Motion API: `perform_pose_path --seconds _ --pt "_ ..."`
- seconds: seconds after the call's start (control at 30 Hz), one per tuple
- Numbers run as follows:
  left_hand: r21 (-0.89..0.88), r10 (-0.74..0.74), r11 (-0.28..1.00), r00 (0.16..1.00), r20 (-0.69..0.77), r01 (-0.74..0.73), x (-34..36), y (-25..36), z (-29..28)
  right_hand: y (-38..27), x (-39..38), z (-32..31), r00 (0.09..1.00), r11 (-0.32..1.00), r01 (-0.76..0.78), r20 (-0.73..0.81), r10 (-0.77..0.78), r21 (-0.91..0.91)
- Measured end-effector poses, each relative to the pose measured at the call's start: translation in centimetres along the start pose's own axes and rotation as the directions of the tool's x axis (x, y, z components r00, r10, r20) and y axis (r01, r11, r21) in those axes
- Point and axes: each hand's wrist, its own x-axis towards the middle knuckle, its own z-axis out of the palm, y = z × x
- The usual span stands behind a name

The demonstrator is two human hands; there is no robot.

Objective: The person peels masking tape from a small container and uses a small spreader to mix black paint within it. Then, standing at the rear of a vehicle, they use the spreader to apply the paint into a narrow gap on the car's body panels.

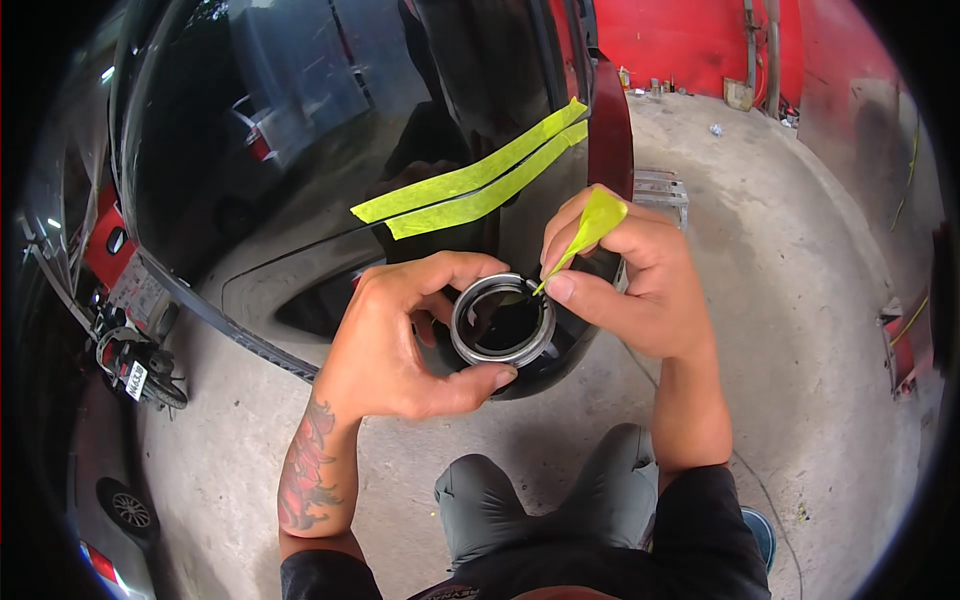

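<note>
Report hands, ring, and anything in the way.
Left hand holding silver-rimmed ring. Right hand pinching yellow tape, lower tip at ring's edge. No obstruction visible.

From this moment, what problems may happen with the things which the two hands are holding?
The ring is gripped near its edges by the left hand, so it might slip and mark the glossy black car body or drop to the concrete floor.

The loose yellow-green tape strip pinched by the right hand looks narrow and twisted at its lower end, so it may stick to itself or tear.
</note>
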Motion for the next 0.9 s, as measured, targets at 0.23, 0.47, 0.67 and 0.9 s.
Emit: perform_pose_path --seconds 0.23,0.47,0.67,0.9 --pt "-0.009 -0.006 1.000 1.000 -0.010 0.006 -0.1 0.0 0.2 -0.5 0.2 0.0 0.989 0.996 -0.040 0.137 0.050 -0.074" --pt "0.030 0.018 0.999 1.000 -0.025 -0.017 -0.2 -0.2 0.0 -0.6 0.3 -0.1 0.992 0.995 -0.084 0.092 0.088 -0.044" --pt "0.016 -0.017 1.000 1.000 -0.020 0.017 0.0 -0.1 0.1 1.5 0.1 0.4 0.970 0.935 -0.095 -0.180 0.164 0.341" --pt "-0.042 0.032 0.998 0.998 -0.063 -0.035 0.0 -0.1 0.2 6.2 2.3 2.2 0.841 0.914 -0.037 -0.481 0.246 0.404"
